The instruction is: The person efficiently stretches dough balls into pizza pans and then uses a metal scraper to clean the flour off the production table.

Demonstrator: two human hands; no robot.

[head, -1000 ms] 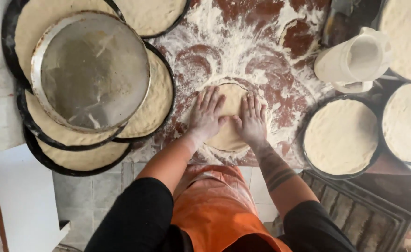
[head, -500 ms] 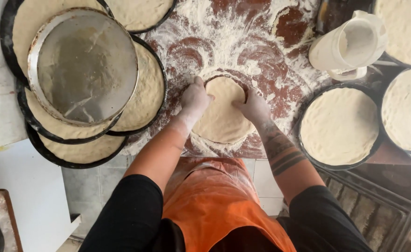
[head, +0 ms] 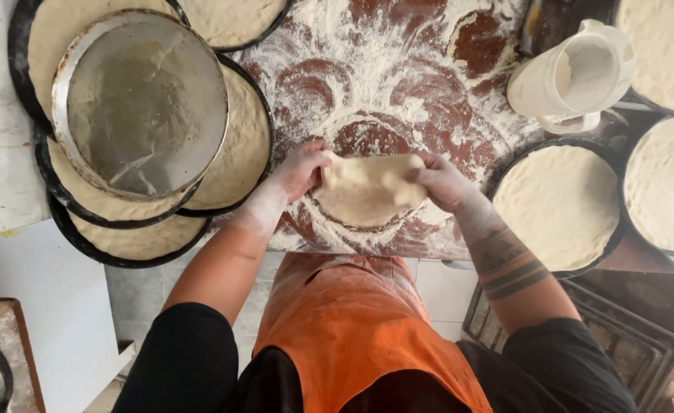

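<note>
Pale beige dough (head: pixel 367 191); orange apron (head: pixel 352 336); reddish-brown, flour-whitened table (head: pixel 398 69); white jug (head: pixel 574 76).

The dough disc (head: pixel 367 191) looks soft and matt, pale beige, dusted dry. The surface (head: pixel 398 69) is reddish-brown and smooth, maybe polished stone (hard to tell under the flour), with white powder smeared in rough swirls. The round pan (head: pixel 142 103) is dull grey metal, scratched and faintly shiny. The jug (head: pixel 574 76) is matt white plastic. The apron (head: pixel 352 329) is orange, slightly glossy, creased like coated cloth.
</note>
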